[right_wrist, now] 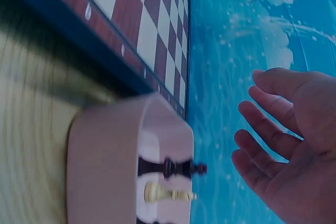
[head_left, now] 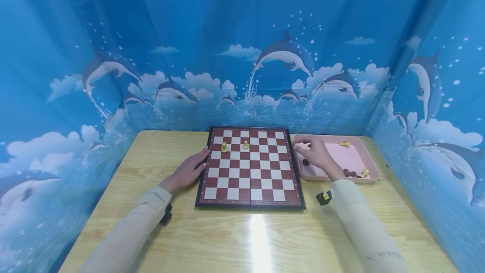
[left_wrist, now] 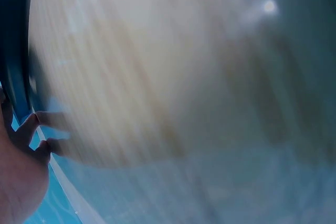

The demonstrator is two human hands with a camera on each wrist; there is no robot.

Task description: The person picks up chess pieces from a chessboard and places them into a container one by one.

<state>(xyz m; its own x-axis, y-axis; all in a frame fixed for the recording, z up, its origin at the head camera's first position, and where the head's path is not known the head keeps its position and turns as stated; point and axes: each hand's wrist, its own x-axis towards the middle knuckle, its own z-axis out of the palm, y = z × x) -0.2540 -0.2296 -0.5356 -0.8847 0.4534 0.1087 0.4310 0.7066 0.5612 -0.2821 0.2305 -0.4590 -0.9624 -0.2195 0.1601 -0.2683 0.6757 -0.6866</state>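
Note:
A red-and-white chessboard (head_left: 250,165) lies on the table with two gold chess pieces on its left half. The bigger piece (head_left: 224,147) stands close to the left edge, and a smaller one, pawn-like (head_left: 246,144), stands near the board's middle line. My left hand (head_left: 188,171) rests at the board's left edge, fingers extended along it. Over the left side of a pink tray (head_left: 354,155) is my right hand (head_left: 316,153). Its fingers (right_wrist: 265,124) are loosely bent with nothing between them. Below them in the tray are a dark chess piece (right_wrist: 170,168) and a cream one (right_wrist: 165,192).
More pieces lie in the tray: a gold one (head_left: 344,144) at the back and several dark and gold ones (head_left: 352,174) near its front right. The tray sits just right of the board on a wooden table (head_left: 212,239). Blue dolphin-print curtains (head_left: 227,24) enclose the table's back and sides.

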